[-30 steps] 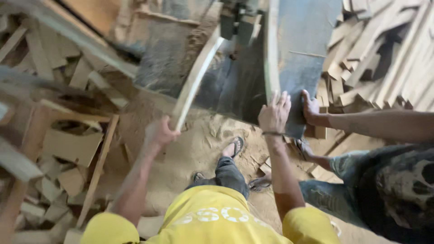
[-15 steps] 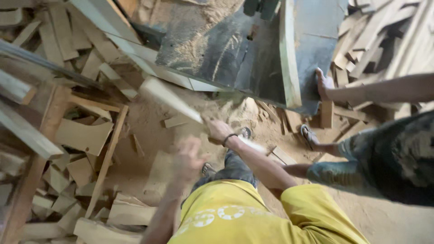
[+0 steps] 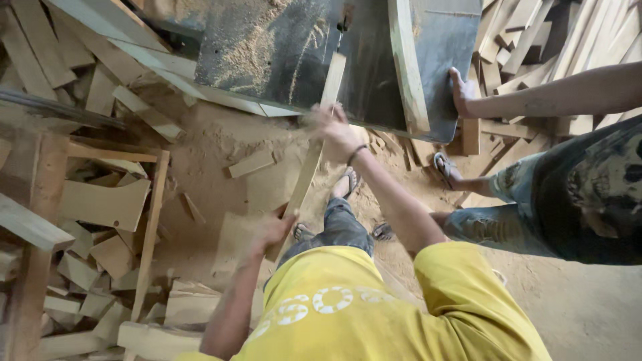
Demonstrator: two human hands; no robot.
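Observation:
I hold a long thin pale wooden strip [image 3: 313,157] with both hands. My right hand [image 3: 336,129] grips it near its upper part, by the front edge of the dark sawdust-covered saw table [image 3: 281,60]. My left hand [image 3: 269,230] grips its lower end, close to my yellow shirt. The strip's top end leans over the table edge. A curved pale wooden piece [image 3: 408,73] lies on the table, to the right of the strip.
Another person stands at the right in jeans and a dark shirt, one hand [image 3: 461,90] on the table's right edge. Wood offcuts [image 3: 100,200] are heaped at the left and stacked strips [image 3: 535,33] at the upper right. Sawdust [image 3: 221,147] covers the floor.
My right hand has come off the table and taken a wooden strip. My left hand has closed on its lower end. The strip now stands nearly upright against the table edge.

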